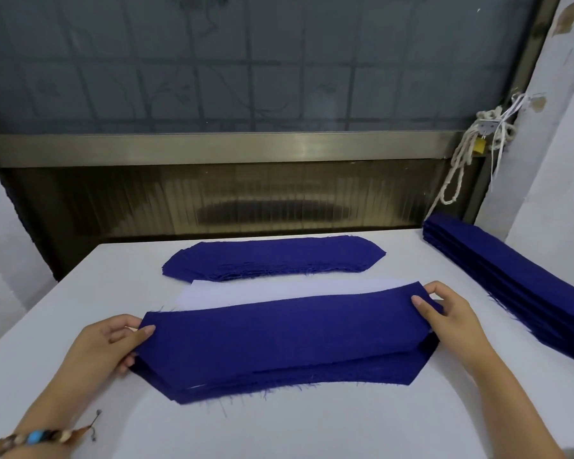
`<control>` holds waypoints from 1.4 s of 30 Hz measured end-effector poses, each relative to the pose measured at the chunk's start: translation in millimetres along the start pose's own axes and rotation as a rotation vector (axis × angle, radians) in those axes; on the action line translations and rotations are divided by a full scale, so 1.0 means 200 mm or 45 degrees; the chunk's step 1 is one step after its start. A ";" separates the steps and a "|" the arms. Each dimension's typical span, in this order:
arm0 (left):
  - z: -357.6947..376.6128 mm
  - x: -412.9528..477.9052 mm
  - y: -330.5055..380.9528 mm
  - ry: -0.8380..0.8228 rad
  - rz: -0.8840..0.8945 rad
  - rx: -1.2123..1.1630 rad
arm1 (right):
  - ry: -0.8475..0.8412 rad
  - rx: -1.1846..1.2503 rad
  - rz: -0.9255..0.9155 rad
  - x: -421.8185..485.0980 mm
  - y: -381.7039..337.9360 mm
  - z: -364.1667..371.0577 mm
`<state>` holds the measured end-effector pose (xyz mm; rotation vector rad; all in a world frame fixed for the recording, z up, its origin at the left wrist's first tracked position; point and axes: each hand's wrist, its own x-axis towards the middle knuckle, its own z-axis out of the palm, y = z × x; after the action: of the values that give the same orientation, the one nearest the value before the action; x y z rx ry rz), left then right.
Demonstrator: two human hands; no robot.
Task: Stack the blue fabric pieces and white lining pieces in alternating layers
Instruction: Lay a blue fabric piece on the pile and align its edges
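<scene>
**Inspector:** State of the hands?

**Observer:** The left hand [113,339] grips the left end of a blue piece [279,332], thumb on top, the other fingers mostly hidden beneath. The right hand [444,313] pinches the right end, and its palm side is out of sight.

**Inspector:** Where is that piece?

**Observer:** Over a stack [279,380] at the near middle of the desk [312,432]. I cannot tell whether it touches the stack. Only the stack's blue edges and a thin white sliver at the left show, so the layers cannot be counted.

**Inspector:** The lining?

**Observer:** The lining [279,289] lies just behind the held piece, which covers its near part. I cannot tell whether it is one sheet or several.

**Inspector:** Anything further?

**Observer:** A far pile [272,256] of blue lies beyond the lining. A right pile [517,286] of blue is cut off at the frame edge. A bracelet [37,437] on the left wrist is partly cropped.
</scene>
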<state>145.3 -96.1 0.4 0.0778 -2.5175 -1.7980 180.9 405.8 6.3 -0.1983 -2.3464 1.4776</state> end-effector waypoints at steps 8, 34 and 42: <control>-0.01 0.01 -0.01 -0.044 -0.079 -0.019 | -0.112 -0.110 0.092 -0.01 0.01 -0.02; 0.04 0.01 -0.03 0.062 0.039 0.326 | 0.076 -0.464 0.066 0.02 0.12 0.01; 0.05 0.02 -0.03 0.055 0.041 0.377 | 0.065 -0.617 0.036 0.03 0.13 0.02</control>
<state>141.4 -90.0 -9.0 0.0847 -2.7151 -1.3839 171.1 415.2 -17.1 -0.3867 -2.6277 0.8775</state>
